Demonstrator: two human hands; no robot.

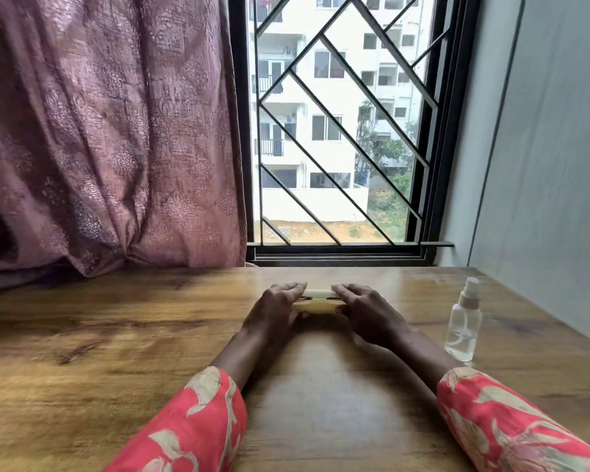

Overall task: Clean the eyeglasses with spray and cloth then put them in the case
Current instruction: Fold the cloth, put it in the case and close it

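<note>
A pale, cream-coloured eyeglass case [317, 299] lies on the wooden table [116, 335] in the middle, its lid slightly ajar with a dark gap showing. My left hand [280, 310] grips its left end, fingers over the top and thumb at the front. My right hand [361, 310] grips its right end the same way. A clear spray bottle [464, 323] with a white nozzle stands upright to the right of my right hand, apart from it. The eyeglasses and the cloth are not visible; whatever is inside the case is hidden.
A mauve patterned curtain [109, 131] hangs at the table's far left edge. A window with a black metal grille [338, 131] stands behind the case. A grey wall [542, 165] borders the table on the right.
</note>
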